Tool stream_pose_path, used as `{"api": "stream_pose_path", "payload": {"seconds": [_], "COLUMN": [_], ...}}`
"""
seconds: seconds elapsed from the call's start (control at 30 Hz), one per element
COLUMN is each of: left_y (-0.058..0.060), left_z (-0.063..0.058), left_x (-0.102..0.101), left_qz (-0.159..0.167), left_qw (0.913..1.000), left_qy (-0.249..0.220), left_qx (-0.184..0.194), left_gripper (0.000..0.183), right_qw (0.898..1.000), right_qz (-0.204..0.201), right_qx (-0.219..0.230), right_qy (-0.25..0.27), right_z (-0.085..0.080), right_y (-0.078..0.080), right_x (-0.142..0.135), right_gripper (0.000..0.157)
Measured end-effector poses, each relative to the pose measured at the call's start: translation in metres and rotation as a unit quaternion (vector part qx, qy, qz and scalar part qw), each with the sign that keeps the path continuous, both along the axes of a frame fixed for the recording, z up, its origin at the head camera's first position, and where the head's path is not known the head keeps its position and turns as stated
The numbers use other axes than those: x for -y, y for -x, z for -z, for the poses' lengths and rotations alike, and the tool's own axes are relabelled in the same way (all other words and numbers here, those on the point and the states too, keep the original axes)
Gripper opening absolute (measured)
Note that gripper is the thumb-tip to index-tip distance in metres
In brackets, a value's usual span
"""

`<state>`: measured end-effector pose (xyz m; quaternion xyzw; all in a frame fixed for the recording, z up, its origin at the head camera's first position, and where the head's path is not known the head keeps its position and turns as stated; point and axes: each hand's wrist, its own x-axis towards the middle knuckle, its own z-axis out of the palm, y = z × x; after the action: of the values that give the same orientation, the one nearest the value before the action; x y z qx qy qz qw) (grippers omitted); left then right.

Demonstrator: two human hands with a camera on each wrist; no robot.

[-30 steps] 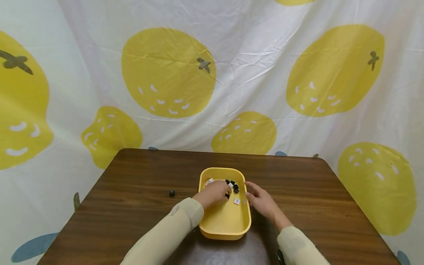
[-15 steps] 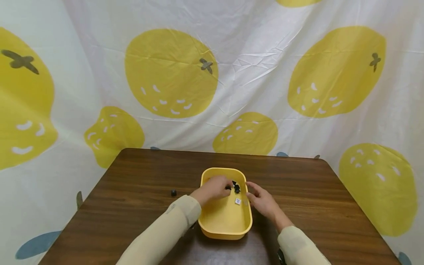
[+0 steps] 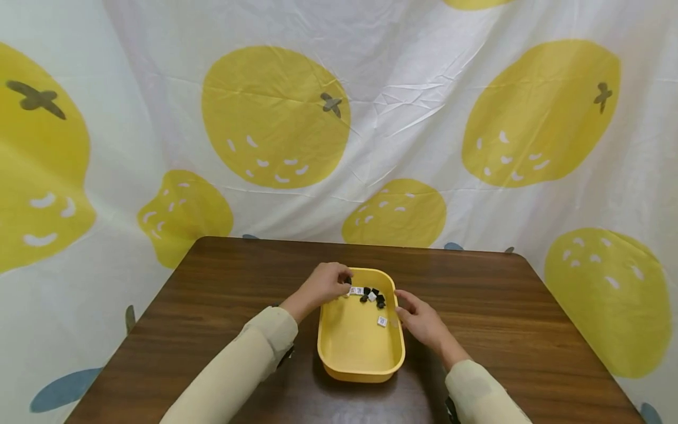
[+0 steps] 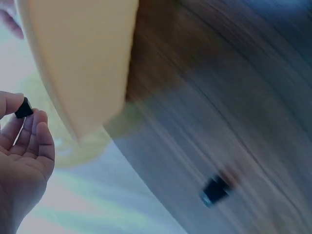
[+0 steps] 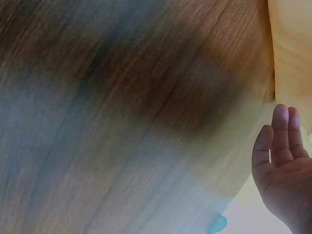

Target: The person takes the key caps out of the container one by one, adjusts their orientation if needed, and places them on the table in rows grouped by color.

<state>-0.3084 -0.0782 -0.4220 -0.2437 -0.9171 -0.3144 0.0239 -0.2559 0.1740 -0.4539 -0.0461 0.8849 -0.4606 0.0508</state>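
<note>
My left hand (image 3: pixel 324 284) is over the far left rim of a yellow tray (image 3: pixel 360 372). Between thumb and fingertips it pinches a small black block (image 4: pixel 24 108), which tapers toward one side. Inside the tray, toward its far end, several black blocks (image 3: pixel 380 301) lie loose with white tiles (image 3: pixel 357 291) that bear small dark printing. One white tile (image 3: pixel 382 321) lies apart, close to the right wall. My right hand (image 3: pixel 424 323) is at the tray's right side, its fingers extended and fingertips right at the rim.
Another black block (image 4: pixel 215 190) lies on the brown wooden table (image 3: pixel 222 277) left of the tray; in the head view my left sleeve hides it. A white curtain (image 3: pixel 392 129) with yellow fruit prints hangs behind the table's far edge.
My left hand has risen from inside the tray and moved left and away to its far left rim with a black block. The right hand has stayed at the right side.
</note>
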Motion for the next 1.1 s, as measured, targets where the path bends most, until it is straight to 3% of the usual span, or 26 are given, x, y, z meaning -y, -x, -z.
{"api": "stream_pose_path", "payload": {"seconds": [0.23,0.4,0.57,0.83,1.1], "left_y": [-0.001,-0.004,-0.008,-0.016,-0.023], "left_z": [0.003,0.012,0.023,0.044,0.057], "left_x": [0.045,0.083,0.117,0.152,0.164], "left_qz": [-0.083,-0.147,-0.19,-0.204,-0.194], "left_qw": [0.9922,0.9836,0.9753,0.972,0.9726], "left_qy": [-0.083,-0.098,-0.103,-0.093,-0.065], "left_qx": [0.042,0.039,0.047,0.069,0.11], "left_gripper": [0.025,0.025,0.027,0.025,0.023], "right_qw": [1.0,1.0,1.0,1.0,1.0], "right_qz": [-0.002,-0.002,-0.003,0.0,-0.001], "right_qx": [0.001,0.002,0.002,0.001,-0.002], "right_qy": [-0.011,-0.015,-0.008,-0.006,-0.008], "right_z": [0.0,-0.001,0.0,-0.001,-0.001], "right_y": [-0.001,-0.001,-0.001,-0.002,0.0], "right_x": [0.0,0.0,0.0,-0.001,0.001], "right_gripper": [0.044,0.045,0.045,0.045,0.045]}}
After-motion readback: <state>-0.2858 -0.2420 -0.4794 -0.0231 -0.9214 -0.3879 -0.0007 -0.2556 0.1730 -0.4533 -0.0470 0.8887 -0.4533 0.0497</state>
